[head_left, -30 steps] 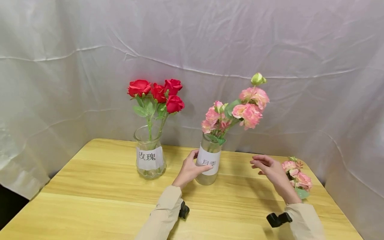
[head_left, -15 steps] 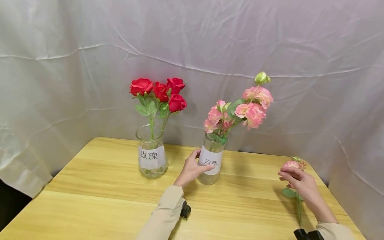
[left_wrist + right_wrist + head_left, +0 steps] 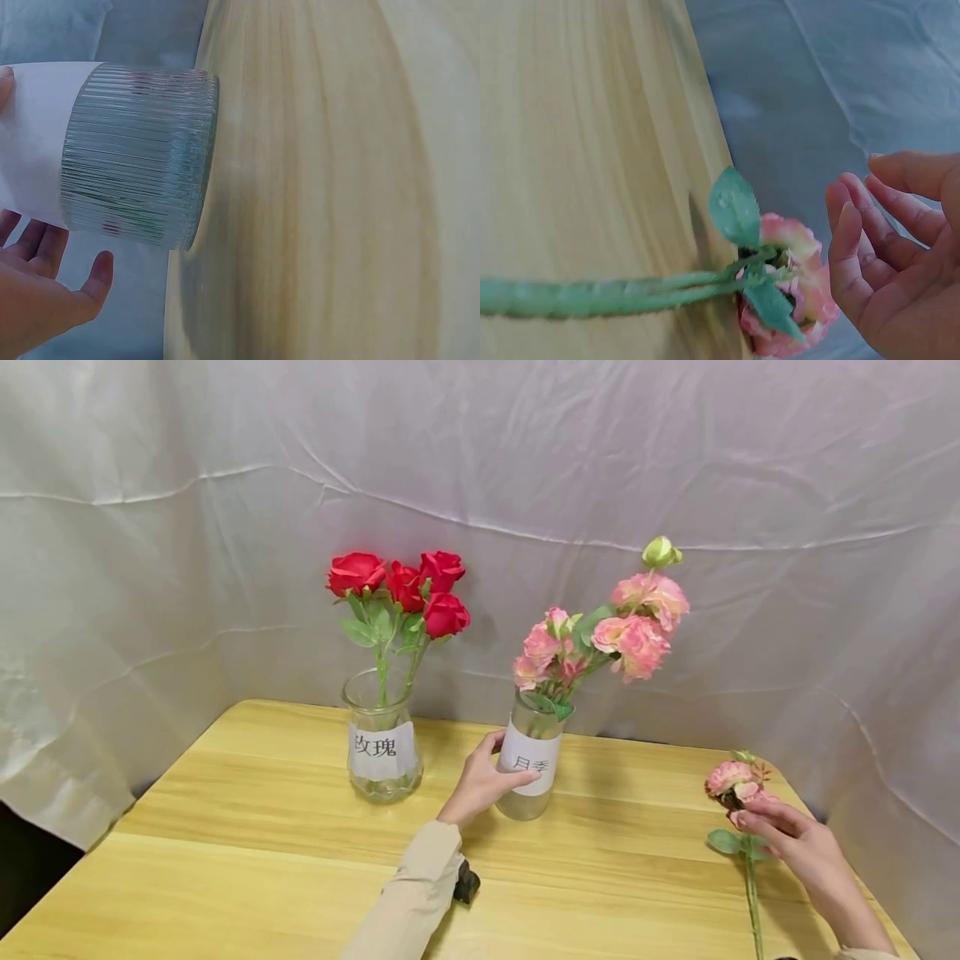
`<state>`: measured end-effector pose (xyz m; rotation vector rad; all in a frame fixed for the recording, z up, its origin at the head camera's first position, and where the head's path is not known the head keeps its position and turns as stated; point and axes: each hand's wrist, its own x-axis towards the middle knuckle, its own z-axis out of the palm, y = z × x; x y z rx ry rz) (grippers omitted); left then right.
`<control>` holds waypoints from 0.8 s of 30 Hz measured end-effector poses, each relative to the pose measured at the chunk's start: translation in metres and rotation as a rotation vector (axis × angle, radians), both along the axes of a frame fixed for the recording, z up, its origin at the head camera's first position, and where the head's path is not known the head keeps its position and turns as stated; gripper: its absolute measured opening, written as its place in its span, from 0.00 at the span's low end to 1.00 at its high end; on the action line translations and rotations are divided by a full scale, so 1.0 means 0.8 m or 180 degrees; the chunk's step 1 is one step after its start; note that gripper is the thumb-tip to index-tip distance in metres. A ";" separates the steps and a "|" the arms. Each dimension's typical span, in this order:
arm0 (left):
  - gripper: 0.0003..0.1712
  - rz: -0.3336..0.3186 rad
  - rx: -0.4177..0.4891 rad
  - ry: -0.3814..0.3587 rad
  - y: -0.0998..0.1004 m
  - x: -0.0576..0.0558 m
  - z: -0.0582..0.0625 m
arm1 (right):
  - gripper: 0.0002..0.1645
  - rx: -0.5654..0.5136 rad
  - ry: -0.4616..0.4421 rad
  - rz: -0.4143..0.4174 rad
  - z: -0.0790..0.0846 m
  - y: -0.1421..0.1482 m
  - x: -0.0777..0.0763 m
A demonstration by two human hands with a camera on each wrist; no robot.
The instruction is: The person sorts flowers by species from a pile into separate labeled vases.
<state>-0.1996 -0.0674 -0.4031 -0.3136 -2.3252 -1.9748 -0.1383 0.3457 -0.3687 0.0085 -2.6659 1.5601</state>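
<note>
My left hand (image 3: 483, 783) holds a ribbed glass vase (image 3: 525, 808), its thumb across the white paper label. Pink flowers (image 3: 633, 639) with a green bud stand in that vase and lean right. In the left wrist view the vase's ribbed base (image 3: 139, 154) meets the wooden table. At the table's right side lies a pink flower stem (image 3: 752, 893) with blossoms and green leaves. Over its blossoms hovers my right hand (image 3: 813, 852), fingers loosely bent. The right wrist view shows the right hand (image 3: 907, 255) beside the pink blossom (image 3: 810, 300), with nothing gripped.
A wider glass vase (image 3: 384, 787) with a white label stands to the left, holding several red roses (image 3: 446, 614). Pale curtain cloth (image 3: 480, 460) hangs behind and at the sides of the wooden table (image 3: 285, 893).
My right hand has moved right and down, from near the labelled vase to over the lying pink flower stem. The left hand has stayed on the vase.
</note>
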 end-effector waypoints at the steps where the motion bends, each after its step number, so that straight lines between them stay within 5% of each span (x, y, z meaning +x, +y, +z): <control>1: 0.45 -0.0004 0.0005 -0.0004 0.000 0.000 0.000 | 0.09 0.0007 -0.0031 0.0000 -0.001 0.002 0.001; 11: 0.44 -0.0012 0.0000 -0.0015 0.003 0.002 -0.001 | 0.10 0.0349 -0.0128 0.0007 -0.018 0.022 0.007; 16: 0.44 -0.0010 -0.0001 -0.0029 0.003 0.002 -0.001 | 0.23 0.0619 -0.0442 -0.0026 -0.026 0.028 0.007; 24: 0.44 -0.0021 0.0040 -0.0019 0.004 0.002 -0.001 | 0.18 0.0788 -0.0837 -0.0140 -0.037 0.034 0.007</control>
